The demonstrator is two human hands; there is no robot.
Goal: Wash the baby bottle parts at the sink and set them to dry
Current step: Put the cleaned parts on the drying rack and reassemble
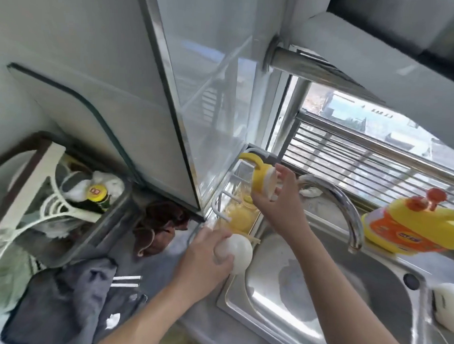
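My right hand (276,200) holds a yellow bottle collar with handles (258,175) raised over a small white wire rack (220,205) at the sink's far left corner. Pale yellow bottle parts (238,218) lie in that rack. My left hand (204,259) grips a white rounded bottle part (236,253) at the left rim of the steel sink (305,313). The curved tap (341,203) arches over the basin to the right of my right hand.
A yellow and orange detergent jug (410,226) stands on the ledge behind the sink. A white bottle (447,306) lies at the right edge. On the counter to the left are a dark brown cloth (158,226), a grey towel (59,302) and a tray (51,190) with a dish rack.
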